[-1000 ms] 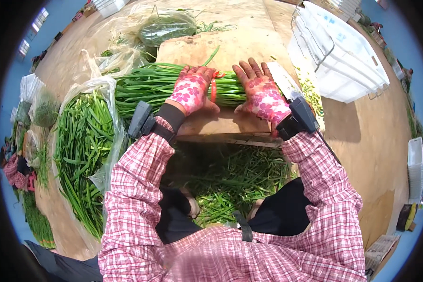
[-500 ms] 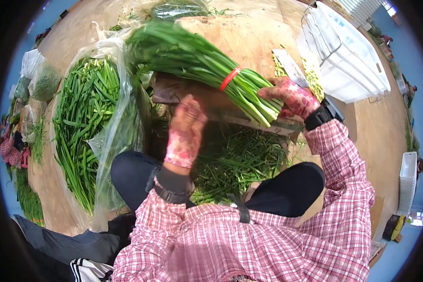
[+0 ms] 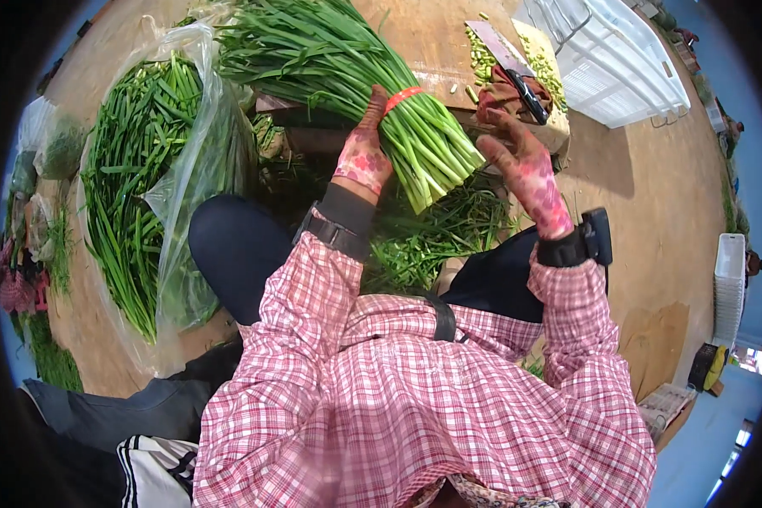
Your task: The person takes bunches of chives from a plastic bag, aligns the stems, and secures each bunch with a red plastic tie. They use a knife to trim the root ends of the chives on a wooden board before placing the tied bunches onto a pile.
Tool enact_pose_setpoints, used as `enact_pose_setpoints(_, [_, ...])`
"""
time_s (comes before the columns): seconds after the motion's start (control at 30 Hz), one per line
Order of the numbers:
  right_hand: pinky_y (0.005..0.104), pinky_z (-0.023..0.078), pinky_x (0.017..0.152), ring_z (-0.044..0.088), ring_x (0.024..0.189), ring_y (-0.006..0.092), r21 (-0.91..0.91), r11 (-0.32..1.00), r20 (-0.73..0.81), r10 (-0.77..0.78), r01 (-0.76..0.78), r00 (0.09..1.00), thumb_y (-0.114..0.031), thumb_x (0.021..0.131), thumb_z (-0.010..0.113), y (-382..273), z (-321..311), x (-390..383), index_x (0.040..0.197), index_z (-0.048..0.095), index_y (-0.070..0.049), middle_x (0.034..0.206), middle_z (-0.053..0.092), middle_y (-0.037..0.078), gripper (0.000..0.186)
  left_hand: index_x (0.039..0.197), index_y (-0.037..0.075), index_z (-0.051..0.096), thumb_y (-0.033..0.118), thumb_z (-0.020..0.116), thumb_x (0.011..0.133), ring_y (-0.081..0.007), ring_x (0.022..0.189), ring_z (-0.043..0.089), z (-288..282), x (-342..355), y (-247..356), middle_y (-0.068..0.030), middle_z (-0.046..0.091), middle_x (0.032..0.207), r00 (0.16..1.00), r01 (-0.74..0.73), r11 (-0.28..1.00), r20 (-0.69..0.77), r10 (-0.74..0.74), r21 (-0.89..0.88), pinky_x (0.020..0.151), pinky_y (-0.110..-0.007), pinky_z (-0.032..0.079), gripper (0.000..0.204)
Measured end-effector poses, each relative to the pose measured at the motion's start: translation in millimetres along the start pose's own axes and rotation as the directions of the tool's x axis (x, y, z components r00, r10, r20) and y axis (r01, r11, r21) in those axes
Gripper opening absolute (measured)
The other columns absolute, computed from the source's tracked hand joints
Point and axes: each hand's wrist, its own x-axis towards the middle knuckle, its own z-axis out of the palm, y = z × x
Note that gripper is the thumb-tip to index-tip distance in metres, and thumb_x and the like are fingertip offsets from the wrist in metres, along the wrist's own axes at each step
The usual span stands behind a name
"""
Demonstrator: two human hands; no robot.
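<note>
A bunch of green garlic chives [image 3: 432, 140] lies slantwise over the front edge of a wooden board [image 3: 423, 42], its leaves up and left, its pale cut ends down and right. A red band [image 3: 403, 99] rings its stems. My left hand [image 3: 364, 157], in a pink patterned glove, grips the bunch from the near side beside the band, thumb up; its other fingers are hidden beneath. My right hand [image 3: 529, 173], gloved alike, is open just right of the cut ends. Beyond it, a knife [image 3: 508, 63] with a black handle rests partly on a brown cloth [image 3: 501, 95].
To the left stands a clear plastic bag [image 3: 203, 169] full of loose chives [image 3: 144, 169]. Cut stem bits [image 3: 483, 59] lie around the knife. A white plastic crate [image 3: 622, 63] stands far right. Green trimmings [image 3: 423, 245] are heaped between my knees.
My left hand has come up and taken hold of the bunch by the band. My right hand has let go of the stem ends and opened. The view has shifted.
</note>
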Motion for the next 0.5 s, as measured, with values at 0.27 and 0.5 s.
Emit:
enact_pose_setpoints(0.27, [0.0441, 0.04, 0.096, 0.049, 0.115, 0.0334, -0.536, 0.766, 0.073, -0.377, 0.356, 0.923, -0.028, 0.069, 0.08, -36.4, 29.9, -29.3, 0.111, 0.062, -0.008, 0.118, 0.057, 0.012, 0.05, 0.107, -0.002, 0.06, 0.036, 0.068, 0.085, -0.0286, 0.087, 0.067, -1.4, 1.5, -0.1, -0.0161, 0.067, 0.098, 1.0, 0.005, 1.0, -0.031, -0.004, 0.022, 0.078, -0.043, 0.056, 0.045])
enact_pose_setpoints(0.5, [0.0436, 0.041, 0.09, 0.053, 0.107, 0.0332, -0.595, 0.771, 0.098, -0.212, 0.228, 0.972, -0.025, 0.068, 0.079, -27.9, 37.6, -25.8, 0.102, 0.066, -0.011, 0.11, 0.058, 0.013, 0.039, 0.109, -0.001, 0.061, 0.033, 0.071, 0.084, -0.0289, 0.088, 0.068, 2.6, 4.4, -9.2, -0.0161, 0.067, 0.103, 0.967, -0.074, 0.95, -0.212, 0.143, 0.302, 0.075, -0.041, 0.058, 0.043])
